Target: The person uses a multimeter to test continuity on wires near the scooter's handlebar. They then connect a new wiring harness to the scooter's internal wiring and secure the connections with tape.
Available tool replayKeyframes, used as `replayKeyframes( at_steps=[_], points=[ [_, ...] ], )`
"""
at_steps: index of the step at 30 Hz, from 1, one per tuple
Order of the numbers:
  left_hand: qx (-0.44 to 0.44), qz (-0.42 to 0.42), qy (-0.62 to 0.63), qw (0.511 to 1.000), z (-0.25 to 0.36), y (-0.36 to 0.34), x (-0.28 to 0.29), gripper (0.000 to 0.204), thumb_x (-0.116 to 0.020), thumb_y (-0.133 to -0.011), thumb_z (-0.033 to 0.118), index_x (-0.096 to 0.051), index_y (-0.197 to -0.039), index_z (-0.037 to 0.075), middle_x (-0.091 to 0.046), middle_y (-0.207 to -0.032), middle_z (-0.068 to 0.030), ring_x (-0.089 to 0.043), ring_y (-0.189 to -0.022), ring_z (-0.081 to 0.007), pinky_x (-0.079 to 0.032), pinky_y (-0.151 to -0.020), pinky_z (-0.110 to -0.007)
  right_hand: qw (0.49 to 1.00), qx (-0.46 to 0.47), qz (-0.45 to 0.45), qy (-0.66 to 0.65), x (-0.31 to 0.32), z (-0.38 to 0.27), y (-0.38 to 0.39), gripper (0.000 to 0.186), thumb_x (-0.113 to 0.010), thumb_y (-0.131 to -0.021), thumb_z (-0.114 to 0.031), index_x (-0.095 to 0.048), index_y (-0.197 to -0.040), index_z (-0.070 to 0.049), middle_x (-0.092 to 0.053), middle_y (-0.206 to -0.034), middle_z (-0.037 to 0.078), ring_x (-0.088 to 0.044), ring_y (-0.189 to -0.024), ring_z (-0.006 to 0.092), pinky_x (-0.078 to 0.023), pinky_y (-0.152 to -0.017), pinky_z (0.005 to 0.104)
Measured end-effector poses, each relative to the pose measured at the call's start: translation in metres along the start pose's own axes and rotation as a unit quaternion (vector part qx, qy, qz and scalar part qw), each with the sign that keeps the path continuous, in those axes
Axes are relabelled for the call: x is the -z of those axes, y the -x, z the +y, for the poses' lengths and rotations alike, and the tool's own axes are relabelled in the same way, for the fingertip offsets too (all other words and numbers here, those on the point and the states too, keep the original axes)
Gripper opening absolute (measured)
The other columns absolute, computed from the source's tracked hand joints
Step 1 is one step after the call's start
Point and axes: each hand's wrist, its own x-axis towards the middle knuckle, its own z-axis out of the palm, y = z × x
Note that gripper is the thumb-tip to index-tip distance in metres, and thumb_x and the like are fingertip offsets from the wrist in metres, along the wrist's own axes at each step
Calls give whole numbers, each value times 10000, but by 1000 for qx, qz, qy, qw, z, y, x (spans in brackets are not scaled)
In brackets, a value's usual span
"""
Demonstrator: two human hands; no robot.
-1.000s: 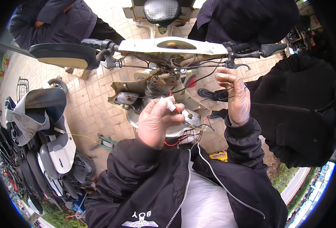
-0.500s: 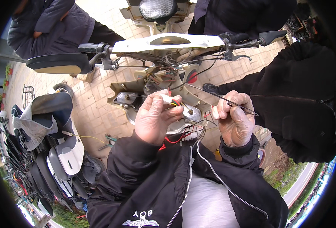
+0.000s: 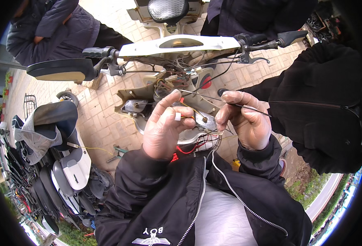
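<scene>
In clear, thin gloves, my left hand point(image 3: 164, 131) pinches a small white wire connector point(image 3: 178, 117) between thumb and fingers, its index finger raised. Colored wires run out of the connector toward the right. My right hand point(image 3: 246, 121) grips a slim, dark rod-like piece point(image 3: 250, 109), whose thin end reaches left toward my left index fingertip. Below the right fingertips hangs a small pale connector point(image 3: 219, 132) on dark wires; whether the fingers hold it is unclear. Beyond my hands, an opened scooter front shows a tangle of wires point(image 3: 174, 82).
A white handlebar cover point(image 3: 179, 46) spans the far side, with a mirror point(image 3: 60, 70) at left. Pliers point(image 3: 117, 152) lie on the paving. Parked scooters point(image 3: 62, 168) stand left. People stand around, one in a black jacket point(image 3: 316, 106) close on my right.
My left index finger has lifted off the connector and stretched forward. My right hand has turned and moved slightly left, shifting the dark rod left.
</scene>
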Motion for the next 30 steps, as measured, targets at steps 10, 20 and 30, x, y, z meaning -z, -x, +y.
replayKeyframes(
  at_steps=[10,20,30],
  points=[
    [-59,28,-128,990,-5,7,-6,201,-637,-901,102,-627,-1076,4,-654,-901,-110,-629,-768,-191,-515,-724,-308,984,-86,-9,-157,2,10,6,409,-512,-899,-181,-536,-1199,96,-653,-832,187,-616,-683,220,-507,-654,297],
    [-49,9,2,999,-12,7,-21,321,-669,-864,65,-580,-1167,4,-622,-1135,-163,-632,-1042,-270,-494,-947,-389,984,122,112,-59,-10,34,-8,202,-617,-925,-119,-600,-1064,26,-675,-1001,175,-681,-878,258,-556,-823,373],
    [-253,-79,-499,825,-15,8,-18,375,-740,-790,35,-611,-1141,7,-661,-998,-132,-649,-869,-235,-513,-761,-313,928,182,50,321,-40,-6,29,172,-597,-859,82,-574,-1000,-14,-638,-992,195,-658,-891,265,-559,-815,403]
  ],
)
